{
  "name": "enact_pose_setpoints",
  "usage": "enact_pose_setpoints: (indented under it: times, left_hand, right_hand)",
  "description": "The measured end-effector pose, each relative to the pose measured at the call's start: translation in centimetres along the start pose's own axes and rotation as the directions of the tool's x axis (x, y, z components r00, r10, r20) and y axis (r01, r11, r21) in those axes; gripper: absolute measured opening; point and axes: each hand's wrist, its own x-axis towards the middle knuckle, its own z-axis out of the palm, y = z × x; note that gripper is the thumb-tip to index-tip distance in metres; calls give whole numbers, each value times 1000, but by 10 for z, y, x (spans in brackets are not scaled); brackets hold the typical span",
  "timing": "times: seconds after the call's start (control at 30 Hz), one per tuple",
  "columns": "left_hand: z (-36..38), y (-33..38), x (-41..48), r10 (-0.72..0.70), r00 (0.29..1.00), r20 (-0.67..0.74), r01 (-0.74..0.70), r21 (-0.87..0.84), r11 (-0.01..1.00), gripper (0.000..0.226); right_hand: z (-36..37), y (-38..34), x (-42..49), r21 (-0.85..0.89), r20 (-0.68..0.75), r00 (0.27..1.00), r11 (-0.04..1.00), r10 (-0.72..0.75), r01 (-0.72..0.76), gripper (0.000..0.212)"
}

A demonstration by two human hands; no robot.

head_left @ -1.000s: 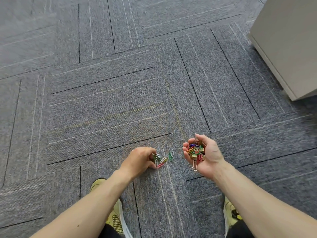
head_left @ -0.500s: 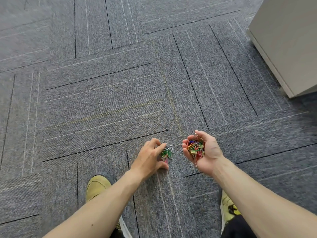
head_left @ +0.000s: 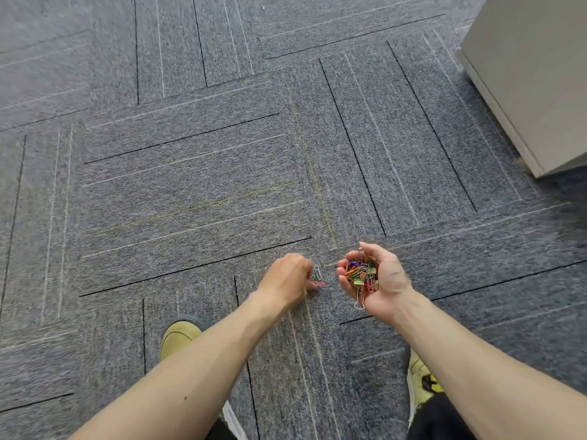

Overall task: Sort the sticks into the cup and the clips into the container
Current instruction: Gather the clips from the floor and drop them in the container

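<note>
Grey carpet (head_left: 190,185); left hand (head_left: 287,279) pinches the loose clips (head_left: 318,277) just beside the right hand (head_left: 386,281), which is cupped palm-up around the clip pile (head_left: 362,274). Gather all, keep that palm level.

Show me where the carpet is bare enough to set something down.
Free: carpet ahead of the left hand and right hand, left of the cabinet. Crowded: the gap between them, where loose clips lie; the right cups a clip pile.

Likely office, grey carpet tiles (head_left: 197,173), pale cabinet (head_left: 533,74) corner
</note>
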Motion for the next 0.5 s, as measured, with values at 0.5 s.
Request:
enact_pose_setpoints:
  times: [0.5]
  left_hand:
    - [-63, 54, -5, 304, 945, -118, -325, -280, 903, 16]
  right_hand:
    - [11, 11, 7, -77, -22, 1000, 997, -8, 6, 25]
